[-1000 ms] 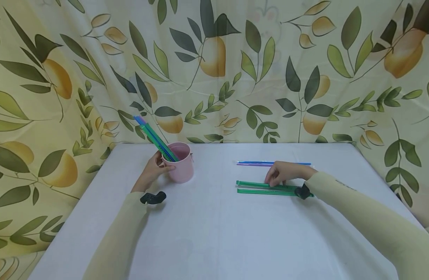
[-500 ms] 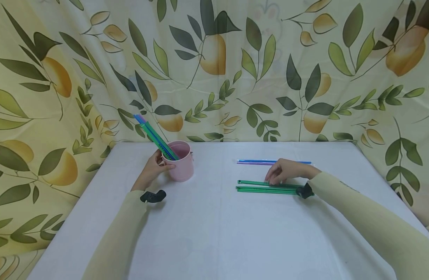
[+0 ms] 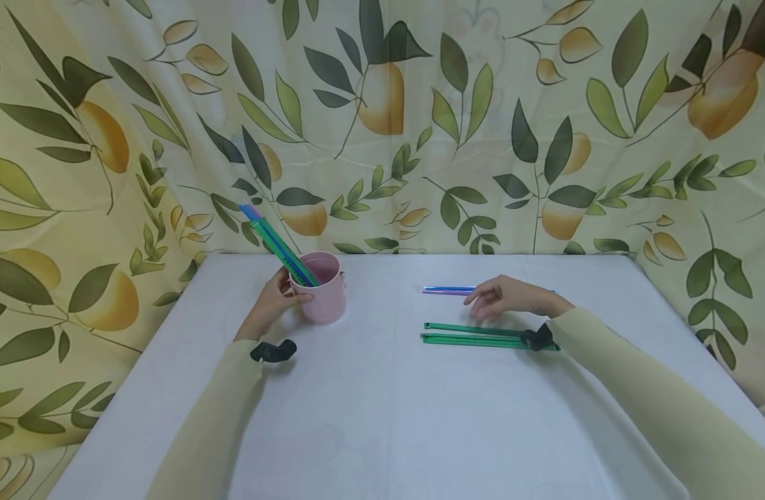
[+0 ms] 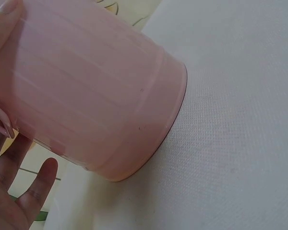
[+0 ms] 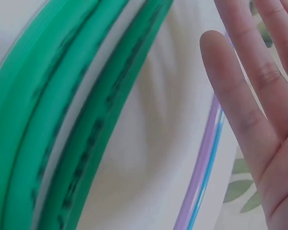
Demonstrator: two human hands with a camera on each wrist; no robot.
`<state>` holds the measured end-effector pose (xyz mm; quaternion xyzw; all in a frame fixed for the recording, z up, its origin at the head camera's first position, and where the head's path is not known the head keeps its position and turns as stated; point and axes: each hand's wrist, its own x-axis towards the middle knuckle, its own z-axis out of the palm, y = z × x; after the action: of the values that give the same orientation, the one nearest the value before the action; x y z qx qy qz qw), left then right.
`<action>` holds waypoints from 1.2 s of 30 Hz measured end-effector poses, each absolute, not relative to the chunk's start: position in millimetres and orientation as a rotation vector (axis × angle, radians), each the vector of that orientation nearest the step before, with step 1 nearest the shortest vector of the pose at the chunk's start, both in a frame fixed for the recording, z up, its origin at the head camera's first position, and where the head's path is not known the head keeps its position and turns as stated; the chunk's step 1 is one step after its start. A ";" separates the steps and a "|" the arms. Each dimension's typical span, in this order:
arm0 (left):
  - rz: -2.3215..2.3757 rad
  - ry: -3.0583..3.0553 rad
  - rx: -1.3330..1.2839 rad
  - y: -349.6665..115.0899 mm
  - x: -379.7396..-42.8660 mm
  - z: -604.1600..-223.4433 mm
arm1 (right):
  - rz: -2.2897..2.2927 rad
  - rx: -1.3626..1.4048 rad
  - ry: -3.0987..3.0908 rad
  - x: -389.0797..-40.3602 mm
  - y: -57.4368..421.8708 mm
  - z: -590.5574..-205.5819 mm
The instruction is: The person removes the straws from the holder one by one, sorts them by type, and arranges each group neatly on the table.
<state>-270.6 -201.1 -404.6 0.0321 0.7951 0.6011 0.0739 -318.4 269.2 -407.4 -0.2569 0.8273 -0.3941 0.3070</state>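
Observation:
My left hand grips the side of a small pink bucket, thumb on its near wall. Leaning out over its left rim are green, blue and purple sticks. In the left wrist view the bucket wall fills much of the picture, its base at the white cloth. My right hand hovers with loosely spread fingers and holds nothing. Nearer to me than its fingers lie long green sticks; the right wrist view shows dark print along these green sticks.
Farther back, partly hidden by the right hand, lie a blue and a purple stick. A white cloth covers the table. Behind it hangs a curtain printed with leaves and fruit.
The green sticks have shifted, two of them now close together with one slightly apart. My right hand has let go and lifted away from them toward the back. The left hand stays on the bucket.

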 end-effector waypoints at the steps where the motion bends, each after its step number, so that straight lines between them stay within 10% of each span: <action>1: 1.807 2.387 0.099 -201.1 -270.7 -404.7 | -1.057 -0.695 2.189 -318.6 268.4 -407.4; 36: 1.849 2.412 0.149 -212.3 -288.9 -434.4 | -1.821 -0.855 2.081 -335.2 124.6 -355.2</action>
<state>-288.9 -212.3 -434.4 0.0489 0.7917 0.6069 0.0492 -335.2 124.6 -355.2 -0.2930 0.7134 -0.6245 0.1235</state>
